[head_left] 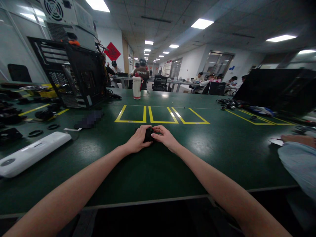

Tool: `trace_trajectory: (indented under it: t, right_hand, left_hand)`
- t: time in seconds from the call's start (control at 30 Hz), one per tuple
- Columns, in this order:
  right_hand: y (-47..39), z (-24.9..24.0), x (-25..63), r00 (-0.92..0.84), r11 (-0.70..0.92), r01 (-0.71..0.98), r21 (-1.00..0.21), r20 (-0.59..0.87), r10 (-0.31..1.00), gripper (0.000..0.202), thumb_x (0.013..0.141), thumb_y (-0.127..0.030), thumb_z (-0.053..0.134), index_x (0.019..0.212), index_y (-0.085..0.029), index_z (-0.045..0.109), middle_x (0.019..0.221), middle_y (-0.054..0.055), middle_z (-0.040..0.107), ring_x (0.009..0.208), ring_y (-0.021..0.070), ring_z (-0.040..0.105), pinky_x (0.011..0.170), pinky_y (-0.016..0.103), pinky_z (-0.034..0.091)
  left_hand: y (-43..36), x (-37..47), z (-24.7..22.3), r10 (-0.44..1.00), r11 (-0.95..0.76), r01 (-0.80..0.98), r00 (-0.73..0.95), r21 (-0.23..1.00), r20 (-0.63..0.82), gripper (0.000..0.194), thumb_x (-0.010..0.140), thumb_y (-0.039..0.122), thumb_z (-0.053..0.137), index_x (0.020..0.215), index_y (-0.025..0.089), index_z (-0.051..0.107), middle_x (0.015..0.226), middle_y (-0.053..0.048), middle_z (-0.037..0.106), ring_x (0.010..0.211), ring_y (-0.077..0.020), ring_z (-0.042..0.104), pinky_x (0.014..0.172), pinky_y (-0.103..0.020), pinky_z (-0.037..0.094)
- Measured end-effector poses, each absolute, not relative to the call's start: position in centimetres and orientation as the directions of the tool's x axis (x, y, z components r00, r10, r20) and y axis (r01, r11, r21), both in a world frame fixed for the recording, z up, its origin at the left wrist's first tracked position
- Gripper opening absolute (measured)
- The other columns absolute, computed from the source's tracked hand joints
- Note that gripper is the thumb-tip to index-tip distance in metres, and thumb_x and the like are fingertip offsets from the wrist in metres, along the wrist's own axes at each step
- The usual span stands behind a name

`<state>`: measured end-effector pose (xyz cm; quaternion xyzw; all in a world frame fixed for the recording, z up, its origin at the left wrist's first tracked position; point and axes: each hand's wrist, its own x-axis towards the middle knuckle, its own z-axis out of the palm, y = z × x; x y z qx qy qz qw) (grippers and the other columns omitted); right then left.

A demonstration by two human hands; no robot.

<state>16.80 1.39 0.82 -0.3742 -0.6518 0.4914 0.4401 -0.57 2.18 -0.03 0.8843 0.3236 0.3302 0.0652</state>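
Observation:
A small black object (148, 135) rests at the middle of the green table, partly covered by my fingers, so its kind does not show. My left hand (138, 140) wraps round it from the left, thumb in front and fingers over the top. From the right, my right hand (165, 136) pinches its right side with thumb and fingertips. Just beyond my hands lie yellow tape outlines (163, 122) on the tabletop.
At left stand an open computer case (81, 75) with a power supply (71, 19) on top, and a long white device (34, 153). A white tumbler (136, 87) stands at the back. On the right, a co-worker's sleeve (296, 164) and black cases (271, 89) border the table (172, 174).

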Motion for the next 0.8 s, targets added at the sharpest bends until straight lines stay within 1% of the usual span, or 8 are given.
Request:
trace_trajectory:
  t: [0.13, 0.27, 0.37, 0.43, 0.5, 0.63, 0.7, 0.8]
  right_hand:
    - [1.55, 0.70, 17.07, -0.365, 0.252, 0.050, -0.966, 0.217, 0.905, 0.035, 0.064, -0.022, 0.065, 0.096, -0.020, 0.051, 0.096, 0.003, 0.054, 0.091, 0.0150, 0.053, 0.086, 0.037, 0.041]
    - [1.45, 0.55, 17.25, -0.385, 0.271, 0.023, -0.962, 0.242, 0.891, 0.043, 0.056, -0.017, 0.070, 0.094, -0.021, 0.050, 0.094, 0.001, 0.052, 0.091, 0.0145, 0.053, 0.084, 0.036, 0.043]
    - [1.25, 0.77, 17.09, -0.359, 0.295, 0.014, -0.955, 0.270, 0.893, 0.032, 0.060, -0.022, 0.068, 0.088, -0.019, 0.052, 0.093, 0.001, 0.053, 0.092, 0.0146, 0.053, 0.085, 0.035, 0.042]
    - [1.18, 0.99, 16.91, -0.330, 0.301, 0.008, -0.954, 0.282, 0.901, 0.023, 0.064, -0.024, 0.065, 0.083, -0.018, 0.053, 0.090, 0.001, 0.055, 0.089, 0.0138, 0.054, 0.086, 0.035, 0.042]
    - [1.21, 1.17, 16.75, -0.312, 0.293, -0.002, -0.956, 0.279, 0.908, 0.021, 0.065, -0.023, 0.064, 0.082, -0.018, 0.053, 0.088, 0.001, 0.055, 0.087, 0.0131, 0.055, 0.087, 0.034, 0.042]
    - [1.33, 1.19, 16.73, -0.313, 0.235, 0.015, -0.972, 0.218, 0.924, 0.031, 0.064, -0.022, 0.064, 0.093, -0.018, 0.053, 0.094, 0.003, 0.056, 0.091, 0.0141, 0.054, 0.089, 0.035, 0.040]
    - [1.29, 1.09, 16.86, -0.328, 0.212, 0.032, -0.977, 0.190, 0.925, 0.033, 0.064, -0.022, 0.064, 0.094, -0.018, 0.052, 0.095, 0.004, 0.056, 0.090, 0.0146, 0.055, 0.088, 0.037, 0.040]
    - [1.11, 0.92, 17.08, -0.351, 0.218, 0.026, -0.976, 0.196, 0.916, 0.040, 0.058, -0.020, 0.069, 0.093, -0.020, 0.049, 0.094, 0.002, 0.054, 0.088, 0.0152, 0.055, 0.084, 0.038, 0.044]
  left_hand:
    - [2.15, -0.58, -0.02, 0.614, -0.783, 0.526, 0.571, 0.332, 0.544, 0.058, 0.071, 0.028, 0.057, 0.120, 0.017, 0.027, 0.114, -0.011, 0.040, 0.105, -0.0248, 0.042, 0.090, -0.042, 0.037]
    - [2.13, -0.65, 0.02, 0.622, -0.778, 0.529, 0.572, 0.339, 0.535, 0.059, 0.071, 0.027, 0.056, 0.120, 0.018, 0.026, 0.114, -0.011, 0.040, 0.104, -0.0252, 0.043, 0.088, -0.043, 0.038]
    - [2.20, -0.67, -0.04, 0.627, -0.773, 0.536, 0.570, 0.339, 0.531, 0.059, 0.071, 0.028, 0.057, 0.121, 0.018, 0.026, 0.115, -0.011, 0.039, 0.105, -0.0252, 0.043, 0.089, -0.043, 0.037]
    - [2.29, -0.68, -0.13, 0.624, -0.776, 0.533, 0.569, 0.337, 0.535, 0.060, 0.071, 0.030, 0.057, 0.121, 0.018, 0.026, 0.115, -0.011, 0.039, 0.105, -0.0250, 0.042, 0.090, -0.043, 0.037]
    - [2.37, -0.69, -0.22, 0.619, -0.780, 0.528, 0.571, 0.335, 0.540, 0.060, 0.071, 0.031, 0.057, 0.121, 0.019, 0.026, 0.115, -0.010, 0.039, 0.105, -0.0249, 0.042, 0.089, -0.043, 0.037]
    - [2.38, -0.72, -0.22, 0.619, -0.780, 0.525, 0.569, 0.340, 0.541, 0.060, 0.071, 0.030, 0.057, 0.121, 0.019, 0.026, 0.115, -0.010, 0.039, 0.105, -0.0252, 0.043, 0.089, -0.044, 0.037]
    - [2.33, -0.73, -0.15, 0.623, -0.777, 0.528, 0.568, 0.342, 0.537, 0.059, 0.071, 0.030, 0.057, 0.121, 0.019, 0.026, 0.115, -0.010, 0.039, 0.106, -0.0253, 0.043, 0.089, -0.044, 0.037]
    - [2.29, -0.73, -0.07, 0.628, -0.773, 0.531, 0.569, 0.346, 0.530, 0.059, 0.071, 0.029, 0.057, 0.121, 0.019, 0.027, 0.115, -0.011, 0.039, 0.106, -0.0255, 0.043, 0.090, -0.044, 0.037]
